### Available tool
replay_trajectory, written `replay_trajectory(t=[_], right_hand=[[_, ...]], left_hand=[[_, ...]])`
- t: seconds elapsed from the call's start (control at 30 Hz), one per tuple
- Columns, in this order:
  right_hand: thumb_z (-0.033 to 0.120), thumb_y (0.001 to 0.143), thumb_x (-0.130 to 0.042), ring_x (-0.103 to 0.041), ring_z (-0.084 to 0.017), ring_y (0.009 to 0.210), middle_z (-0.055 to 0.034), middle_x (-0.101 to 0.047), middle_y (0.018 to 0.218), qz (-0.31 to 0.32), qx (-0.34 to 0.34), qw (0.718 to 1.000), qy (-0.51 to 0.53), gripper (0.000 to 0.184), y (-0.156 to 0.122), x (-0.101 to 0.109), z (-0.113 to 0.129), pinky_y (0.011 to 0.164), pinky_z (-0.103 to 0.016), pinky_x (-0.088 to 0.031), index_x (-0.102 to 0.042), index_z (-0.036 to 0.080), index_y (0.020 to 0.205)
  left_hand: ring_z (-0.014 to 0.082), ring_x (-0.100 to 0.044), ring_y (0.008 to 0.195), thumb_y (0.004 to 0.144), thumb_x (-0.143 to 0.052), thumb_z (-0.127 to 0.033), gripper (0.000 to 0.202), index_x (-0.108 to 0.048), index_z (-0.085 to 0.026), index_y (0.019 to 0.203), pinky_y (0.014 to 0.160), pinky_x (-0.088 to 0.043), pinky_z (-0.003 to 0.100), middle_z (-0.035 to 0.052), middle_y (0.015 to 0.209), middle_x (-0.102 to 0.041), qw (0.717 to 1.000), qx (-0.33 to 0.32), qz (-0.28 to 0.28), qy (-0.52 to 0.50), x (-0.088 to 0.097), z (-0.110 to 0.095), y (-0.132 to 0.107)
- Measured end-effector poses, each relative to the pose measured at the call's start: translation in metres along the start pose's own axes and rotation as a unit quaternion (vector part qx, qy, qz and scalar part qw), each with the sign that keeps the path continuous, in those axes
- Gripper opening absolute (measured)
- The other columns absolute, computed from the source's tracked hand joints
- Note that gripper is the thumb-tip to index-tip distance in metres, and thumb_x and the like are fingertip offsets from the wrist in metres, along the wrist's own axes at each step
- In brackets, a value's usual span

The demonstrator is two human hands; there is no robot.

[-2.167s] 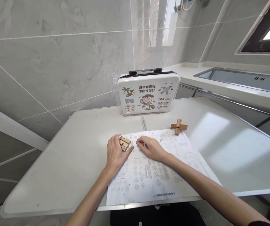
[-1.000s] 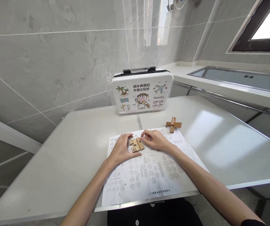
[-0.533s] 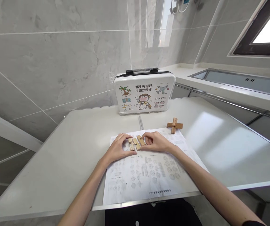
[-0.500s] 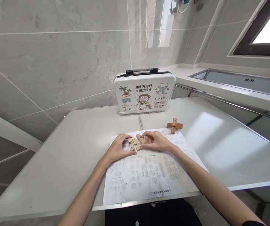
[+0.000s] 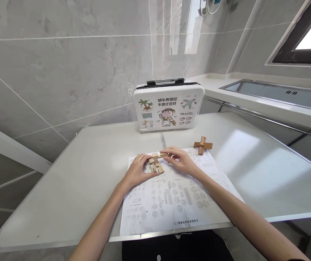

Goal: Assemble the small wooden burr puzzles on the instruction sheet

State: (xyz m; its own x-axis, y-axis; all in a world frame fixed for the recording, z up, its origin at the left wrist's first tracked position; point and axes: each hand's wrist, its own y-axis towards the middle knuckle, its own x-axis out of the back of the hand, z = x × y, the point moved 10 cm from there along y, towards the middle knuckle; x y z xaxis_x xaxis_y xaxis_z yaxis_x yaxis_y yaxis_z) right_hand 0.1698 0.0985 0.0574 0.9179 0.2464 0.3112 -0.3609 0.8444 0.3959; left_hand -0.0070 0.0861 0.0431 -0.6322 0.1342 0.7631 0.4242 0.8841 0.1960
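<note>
Three small notched wooden puzzle pieces are grouped over the printed sheet. My left hand is curled with thumb and fingertips at the ends of the puzzle piece marked 3. Close against that piece lies a second notched piece, slanted. My right hand pinches the right end of a third notched piece. This one lies crosswise beyond the upper ends of the other two; whether it touches them is unclear.
A cross-shaped wooden puzzle stands near the sheet's far right corner. Behind it, a white cartoon-printed case in clear plastic stands against the tiled wall. A counter with a sink runs along the right of the white table.
My right hand has turned the third piece from a slant beside the others to crosswise at their far ends. The left hand keeps its place around the piece marked 3.
</note>
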Motion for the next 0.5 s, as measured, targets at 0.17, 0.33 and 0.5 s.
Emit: replay_trajectory(t=[0.17, 0.33, 0.5], right_hand=[[0.035, 0.098, -0.066, -0.071, -0.023, 0.096, -0.0072, -0.077, 0.113, -0.024, 0.03, 0.999, -0.037, 0.017, -0.0019, -0.0017, 0.0094, 0.073, -0.035, -0.056, -0.079, 0.028, 0.105], [0.033, 0.092, -0.074, -0.073, -0.022, 0.095, -0.0056, -0.079, 0.109, -0.057, 0.006, 0.998, -0.019, 0.02, -0.0032, 0.0037, 0.0037, 0.076, -0.035, -0.059, -0.074, 0.025, 0.111], [0.033, 0.093, -0.074, -0.075, -0.023, 0.101, -0.0057, -0.08, 0.113, -0.067, 0.037, 0.997, 0.01, 0.016, -0.0046, 0.0056, 0.0093, 0.082, -0.037, -0.062, -0.075, 0.025, 0.107]], left_hand=[[0.0306, -0.061, 0.117, 0.077, -0.085, -0.052, 0.059, -0.064, -0.028, 0.127, 0.096, -0.052, 0.044, 0.0071, 0.123, -0.068, 1.0, -0.005, 0.0, -0.005, -0.0002, -0.0018, 0.0002], [0.0306, -0.06, 0.117, 0.077, -0.086, -0.053, 0.06, -0.064, -0.027, 0.126, 0.098, -0.051, 0.045, 0.007, 0.123, -0.067, 1.0, -0.002, 0.003, 0.001, -0.0008, -0.0007, 0.0004], [0.0326, -0.055, 0.123, 0.074, -0.087, -0.055, 0.067, -0.063, -0.028, 0.131, 0.103, -0.049, 0.048, 0.0083, 0.129, -0.064, 1.0, -0.005, -0.005, -0.003, -0.0012, -0.0012, -0.0014]])
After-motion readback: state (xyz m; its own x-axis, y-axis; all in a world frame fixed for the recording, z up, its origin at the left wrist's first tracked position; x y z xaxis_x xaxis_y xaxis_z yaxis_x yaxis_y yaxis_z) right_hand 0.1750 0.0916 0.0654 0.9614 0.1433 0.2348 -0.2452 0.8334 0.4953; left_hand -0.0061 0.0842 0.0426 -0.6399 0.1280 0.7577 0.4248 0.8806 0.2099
